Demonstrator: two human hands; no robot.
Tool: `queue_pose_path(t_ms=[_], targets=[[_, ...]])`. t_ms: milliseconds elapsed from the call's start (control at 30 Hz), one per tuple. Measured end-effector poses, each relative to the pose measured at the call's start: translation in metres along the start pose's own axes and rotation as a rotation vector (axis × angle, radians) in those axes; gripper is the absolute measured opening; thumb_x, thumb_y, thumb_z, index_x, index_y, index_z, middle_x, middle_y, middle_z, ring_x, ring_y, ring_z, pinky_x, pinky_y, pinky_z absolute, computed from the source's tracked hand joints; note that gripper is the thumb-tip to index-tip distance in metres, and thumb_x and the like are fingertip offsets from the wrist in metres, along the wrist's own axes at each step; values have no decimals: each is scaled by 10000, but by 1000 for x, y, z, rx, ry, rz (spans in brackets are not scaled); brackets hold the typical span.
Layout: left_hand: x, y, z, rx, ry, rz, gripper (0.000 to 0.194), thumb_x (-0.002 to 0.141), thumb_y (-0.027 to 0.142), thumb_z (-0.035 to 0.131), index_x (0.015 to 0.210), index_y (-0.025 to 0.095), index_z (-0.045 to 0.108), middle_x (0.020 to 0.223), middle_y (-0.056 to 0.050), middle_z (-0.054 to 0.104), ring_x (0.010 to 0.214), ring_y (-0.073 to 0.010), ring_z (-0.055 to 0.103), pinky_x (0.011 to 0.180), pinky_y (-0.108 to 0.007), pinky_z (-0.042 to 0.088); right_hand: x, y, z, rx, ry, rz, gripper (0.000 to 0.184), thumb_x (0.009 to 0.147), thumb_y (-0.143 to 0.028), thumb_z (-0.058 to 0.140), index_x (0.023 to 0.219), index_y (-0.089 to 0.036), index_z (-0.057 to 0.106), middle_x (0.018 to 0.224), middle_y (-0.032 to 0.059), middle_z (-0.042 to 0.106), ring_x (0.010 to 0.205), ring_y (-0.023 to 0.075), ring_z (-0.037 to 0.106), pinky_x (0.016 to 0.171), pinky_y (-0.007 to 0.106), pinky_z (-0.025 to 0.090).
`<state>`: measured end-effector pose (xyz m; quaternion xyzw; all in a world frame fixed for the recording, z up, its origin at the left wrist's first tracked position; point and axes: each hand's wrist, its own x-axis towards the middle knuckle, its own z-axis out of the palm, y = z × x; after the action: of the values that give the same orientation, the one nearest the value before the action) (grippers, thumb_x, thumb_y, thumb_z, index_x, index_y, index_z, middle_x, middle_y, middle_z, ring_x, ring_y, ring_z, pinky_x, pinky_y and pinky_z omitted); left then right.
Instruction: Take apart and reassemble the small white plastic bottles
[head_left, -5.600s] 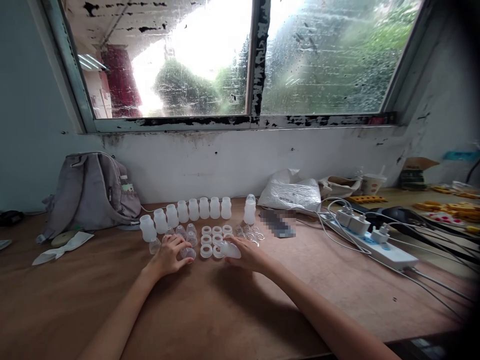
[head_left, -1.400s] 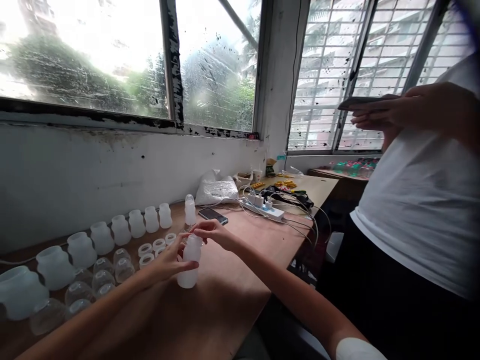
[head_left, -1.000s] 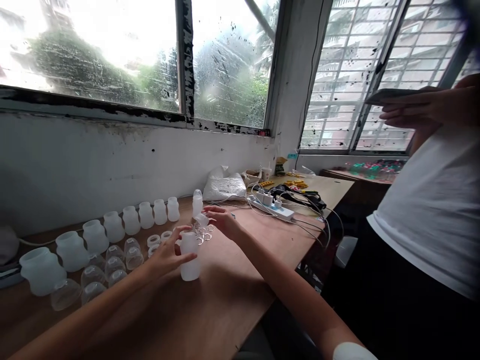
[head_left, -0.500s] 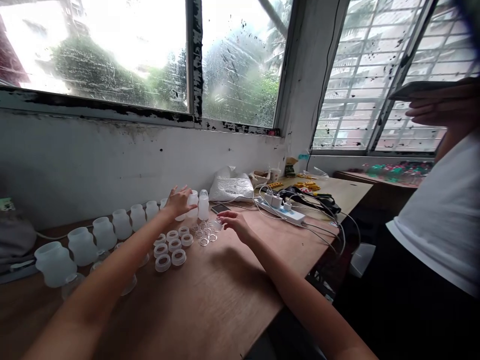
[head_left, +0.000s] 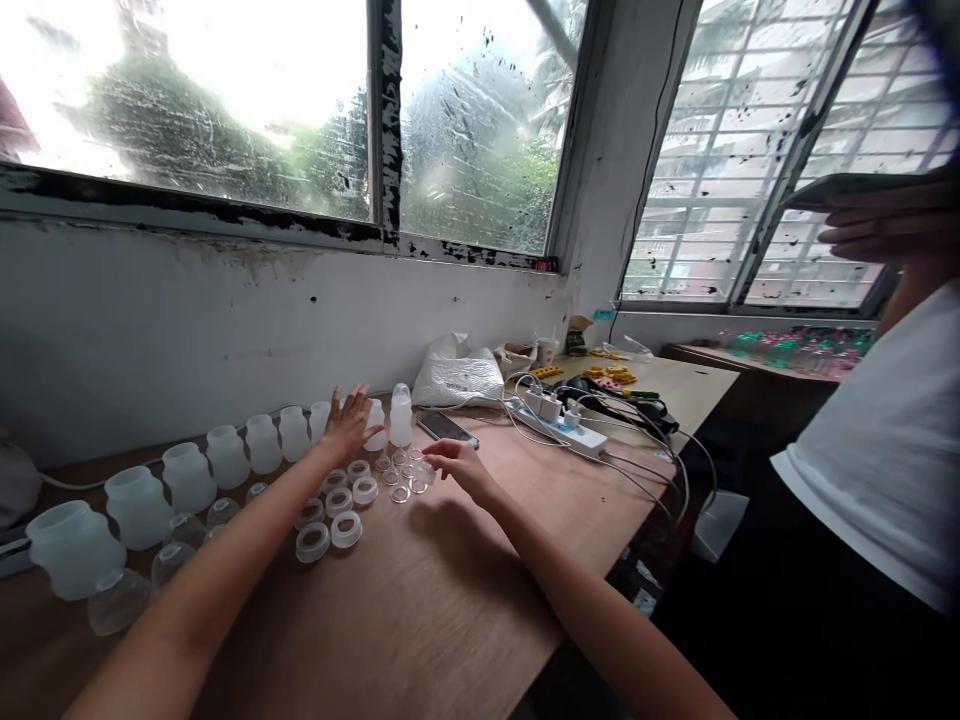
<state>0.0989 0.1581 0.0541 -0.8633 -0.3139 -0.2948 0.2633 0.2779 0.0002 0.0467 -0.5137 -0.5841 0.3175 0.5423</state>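
Observation:
My left hand (head_left: pixel 346 425) is stretched over the back row of frosted baby bottles with its fingers spread. Its thumb is beside a frosted bottle (head_left: pixel 376 424); whether they touch cannot be told. Next to that stands a taller bottle with a domed top (head_left: pixel 401 415). My right hand (head_left: pixel 454 466) pinches a small clear piece (head_left: pixel 425 471) above several thin clear rings (head_left: pixel 400 494). Thicker white screw rings (head_left: pixel 346 529) lie in rows left of these. Clear domed caps (head_left: pixel 118 600) sit in front of the bottles, partly hidden by my left forearm.
A phone (head_left: pixel 448 429) lies behind my right hand. Farther right are a power strip (head_left: pixel 562 428) with plugs and cables, and a silver bag (head_left: pixel 459 372) by the wall. A person in a white shirt (head_left: pixel 877 440) stands at the right, holding a dark flat device (head_left: pixel 847 188).
The view has shifted slightly, so the table things sit farther left and more of the phone shows. My left hand remains over the bottles; my right hand still holds the clear piece by the rings.

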Motion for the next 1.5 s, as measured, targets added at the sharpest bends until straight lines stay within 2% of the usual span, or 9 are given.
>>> queue_pose_path(t_ms=[233,500,767,900,1033,1133,1233,1367,1500], targets=[[4,-8,1,-21,-10,53,448,756,459,480,1066,136,490,1004,-129,551,983,-254,457,928,-394,249,-7,3,16,-267,21,-160,99,667,-168,557,711,-150,644,685,17,629,599,104,524,565,225,416],[7,-7,6,-88,-16,70,383,764,409,493,1051,155,473,1042,-116,550,1040,-241,451,964,-393,203,-24,-9,27,-388,-11,-350,145,710,-137,503,783,-169,624,731,22,620,653,115,534,587,219,412],[5,-1,7,-118,-62,12,408,781,326,494,1160,194,423,1183,-121,500,1159,-249,386,1002,-439,154,-31,-6,41,-466,-56,-381,134,683,-110,506,742,-190,596,706,19,584,659,132,511,625,251,404],[11,4,-12,-101,23,-31,525,789,386,467,1250,165,348,1327,-154,337,1249,-269,246,1012,-463,105,-42,-5,50,-389,-79,-440,149,682,-108,501,772,-195,584,755,30,586,732,149,526,675,267,417],[9,18,-60,-194,87,9,520,832,409,361,1268,129,319,1339,-159,314,1243,-263,253,1000,-438,175,-50,-6,49,-235,-82,-416,136,745,-173,492,851,-202,573,825,43,579,747,145,540,682,265,435],[-11,39,-96,-365,-13,180,420,835,369,369,1211,183,386,1205,-99,485,1128,-223,410,935,-366,314,-46,-3,47,-69,-42,-244,126,784,-274,489,809,-183,572,768,39,571,650,129,552,599,248,448],[-48,64,-112,-449,-72,143,364,773,390,475,1099,230,474,1014,-55,589,929,-211,536,799,-334,426,-38,2,46,131,-46,-49,216,766,-375,518,752,-164,563,663,19,559,566,119,547,538,238,444],[-92,93,-103,-474,-43,15,399,691,392,576,1050,250,478,932,-57,613,818,-223,586,700,-333,486,-34,6,47,247,-168,78,265,756,-424,518,708,-165,536,574,-11,527,525,105,519,520,225,425],[-116,108,-92,-605,-18,-164,366,714,262,563,1042,244,401,918,-46,611,814,-178,606,671,-246,516,-34,2,44,126,-342,27,231,772,-388,510,701,-169,533,601,-21,492,549,81,456,502,189,371]])
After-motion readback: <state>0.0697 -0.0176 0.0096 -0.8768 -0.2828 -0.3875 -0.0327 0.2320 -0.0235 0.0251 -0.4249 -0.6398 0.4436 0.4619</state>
